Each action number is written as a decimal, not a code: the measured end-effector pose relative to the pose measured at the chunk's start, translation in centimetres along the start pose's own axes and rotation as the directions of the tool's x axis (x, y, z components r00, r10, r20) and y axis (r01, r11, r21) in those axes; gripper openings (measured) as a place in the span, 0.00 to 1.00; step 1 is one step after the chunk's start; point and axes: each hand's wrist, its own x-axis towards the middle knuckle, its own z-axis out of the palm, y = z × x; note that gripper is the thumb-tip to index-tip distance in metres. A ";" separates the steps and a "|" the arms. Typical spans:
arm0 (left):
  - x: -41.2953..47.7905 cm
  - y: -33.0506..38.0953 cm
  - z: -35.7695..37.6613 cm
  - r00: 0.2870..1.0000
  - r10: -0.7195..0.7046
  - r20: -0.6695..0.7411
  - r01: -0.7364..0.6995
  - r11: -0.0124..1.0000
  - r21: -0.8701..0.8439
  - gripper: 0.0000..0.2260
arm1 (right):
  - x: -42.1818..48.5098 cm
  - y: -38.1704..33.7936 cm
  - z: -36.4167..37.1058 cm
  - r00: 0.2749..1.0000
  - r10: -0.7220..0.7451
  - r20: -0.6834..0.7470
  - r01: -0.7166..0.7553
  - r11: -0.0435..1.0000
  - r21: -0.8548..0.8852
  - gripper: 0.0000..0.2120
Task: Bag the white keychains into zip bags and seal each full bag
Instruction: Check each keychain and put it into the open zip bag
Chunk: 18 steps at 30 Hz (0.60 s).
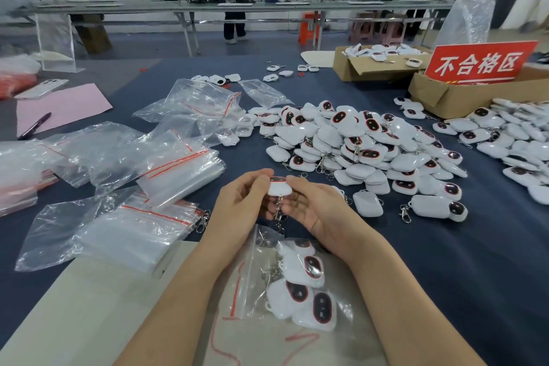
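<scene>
The left hand (240, 199) and right hand (315, 208) meet over the dark blue surface (445, 246), both pinching one white keychain (279, 186) at the fingertips (its metal clasp dangles). Just below them lies a zip bag (252, 276) holding several keychains. A loose pile of keychains (356, 145) spreads to the right and empty bags (166, 163) lie to the left. Cardboard boxes (371, 65) and a red sign (478, 64) stand at the far right edge. Beyond, a long table (208, 6) runs along a white wall, with people standing there.
</scene>
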 end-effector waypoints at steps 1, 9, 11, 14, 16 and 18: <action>0.0 0.0 0.0 1.000 0.007 0.001 -0.007 1.000 0.013 0.09 | 0.0 0.0 0.0 1.000 -0.008 0.004 0.008 1.000 -0.002 0.08; -0.3 0.3 0.0 0.992 0.125 0.013 -0.125 0.975 0.185 0.10 | -0.3 0.4 -0.6 0.944 -0.311 0.109 0.330 0.896 -0.297 0.12; -0.4 0.5 0.0 0.988 0.148 0.030 -0.151 0.962 0.228 0.11 | -0.5 0.2 -0.8 0.914 -0.376 0.153 0.405 0.826 -0.391 0.13; -0.6 0.7 0.0 0.983 0.179 0.037 -0.183 0.950 0.252 0.10 | -0.6 0.2 -0.9 0.892 -0.411 0.187 0.450 0.772 -0.449 0.14; -0.7 0.7 0.0 0.981 0.191 0.046 -0.196 0.950 0.243 0.10 | -0.7 0.2 -0.8 0.889 -0.416 0.191 0.456 0.774 -0.438 0.13; -0.7 0.6 0.1 0.980 0.192 0.047 -0.198 0.952 0.234 0.09 | -0.8 0.2 -0.8 0.888 -0.419 0.191 0.459 0.778 -0.428 0.12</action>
